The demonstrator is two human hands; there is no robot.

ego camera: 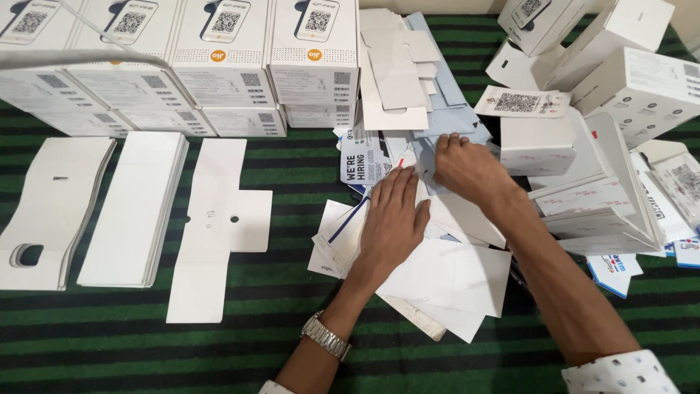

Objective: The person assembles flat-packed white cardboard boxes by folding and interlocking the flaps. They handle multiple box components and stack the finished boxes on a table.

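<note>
Green striped mat [292, 343] covers the floor. Stacked white boxes [182, 66] run along the top left, a looser heap of boxes [627, 73] top right. Three piles of flat white card blanks [131, 208] lie left of centre, well apart from the hands. Loose pile of papers [452, 277] in the middle, with more cards and leaflets [397, 80] above it. Left hand [394, 219]: flat, palm down, fingers spread, pressing on the papers, gripping nothing; metal watch [326, 336] on the wrist. Right hand [467, 168]: fingers curled down onto the top edge of the papers, just beside the left fingertips; can't tell if it has pinched a sheet
</note>
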